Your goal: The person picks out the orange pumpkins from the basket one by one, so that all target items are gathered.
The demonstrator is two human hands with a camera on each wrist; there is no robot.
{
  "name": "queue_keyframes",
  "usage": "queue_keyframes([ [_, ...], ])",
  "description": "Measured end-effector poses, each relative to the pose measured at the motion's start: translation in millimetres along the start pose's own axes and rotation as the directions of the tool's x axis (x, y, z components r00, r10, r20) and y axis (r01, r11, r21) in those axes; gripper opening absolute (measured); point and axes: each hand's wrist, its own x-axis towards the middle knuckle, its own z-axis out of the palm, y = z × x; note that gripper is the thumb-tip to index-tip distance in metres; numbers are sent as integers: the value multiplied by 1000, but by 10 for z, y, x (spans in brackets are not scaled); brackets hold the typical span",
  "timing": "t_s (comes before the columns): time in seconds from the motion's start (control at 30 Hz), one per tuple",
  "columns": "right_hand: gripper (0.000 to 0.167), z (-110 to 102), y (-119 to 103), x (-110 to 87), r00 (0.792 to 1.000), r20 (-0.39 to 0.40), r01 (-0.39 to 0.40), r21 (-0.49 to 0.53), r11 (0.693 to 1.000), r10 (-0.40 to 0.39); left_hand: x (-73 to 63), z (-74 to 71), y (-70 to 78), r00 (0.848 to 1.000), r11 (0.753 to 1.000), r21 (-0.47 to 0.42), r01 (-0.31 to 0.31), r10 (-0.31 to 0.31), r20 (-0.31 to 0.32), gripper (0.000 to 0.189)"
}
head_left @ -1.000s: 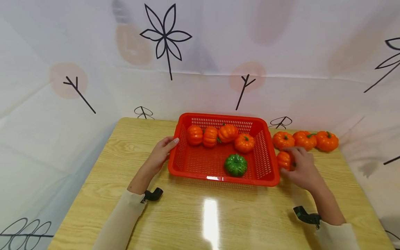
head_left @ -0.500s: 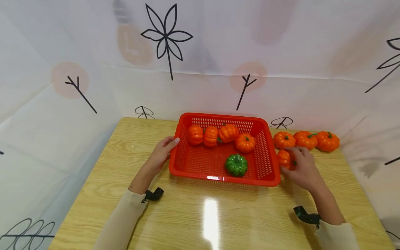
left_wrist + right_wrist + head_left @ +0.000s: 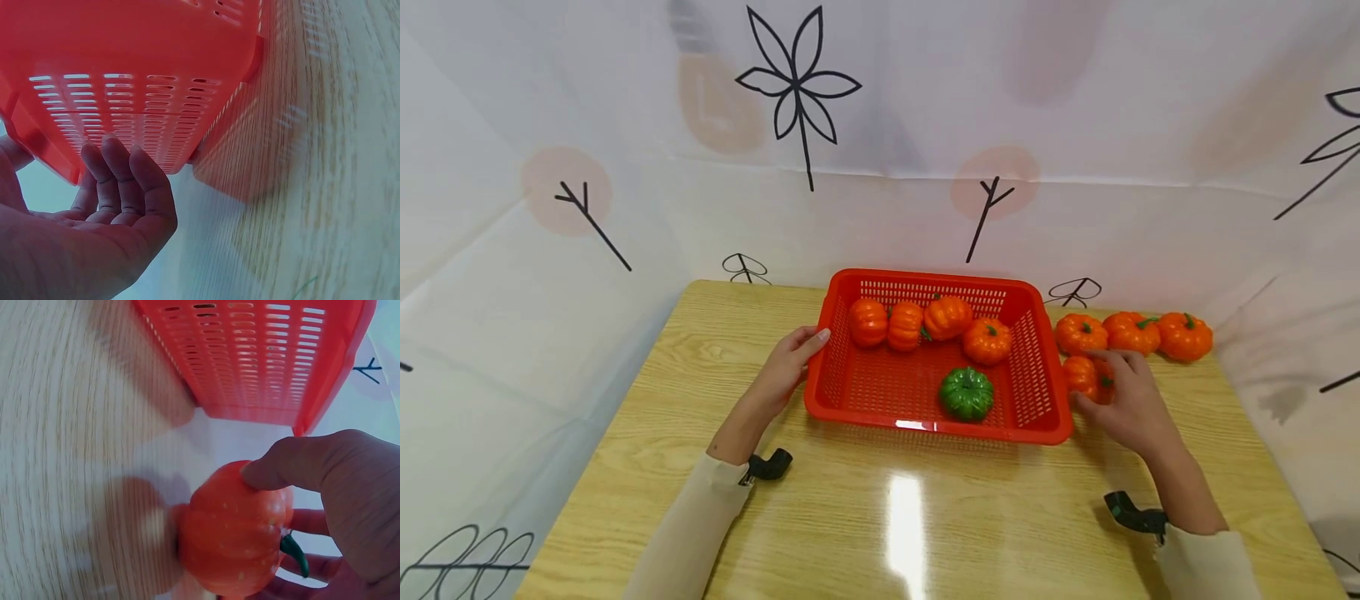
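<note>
A red plastic basket point(image 3: 880, 392) with slotted walls stands at mid-table, several orange toy pumpkins point(image 3: 987, 342) and a green one point(image 3: 967, 394) inside. My left hand point(image 3: 786, 367) grips its left rim, thumb on top; in the left wrist view the other fingers point(image 3: 119, 181) curl beneath the rim by the wall. Just outside the basket's right wall, my right hand point(image 3: 1127, 404) holds another orange pumpkin point(image 3: 231, 531) between thumb and fingers. Its green stem point(image 3: 294, 553) points toward the palm, and the fingers behind it are partly hidden.
Three more orange pumpkins point(image 3: 1131, 334) form a row at the table's back right, just beyond the right hand. A white patterned cloth point(image 3: 887, 225) hangs behind the wooden table point(image 3: 820, 517).
The pumpkin in the right hand has shifted very slightly toward the back, its stem turning up a little. The left hand and basket stay as they were.
</note>
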Motion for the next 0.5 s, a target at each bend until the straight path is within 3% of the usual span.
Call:
queue_keyframes([
  [0.5,58,2,-3,-13,997,-55,52,-24,998,-53,3,-13,-19,1000,1000,-5,6,-6,-6,56],
])
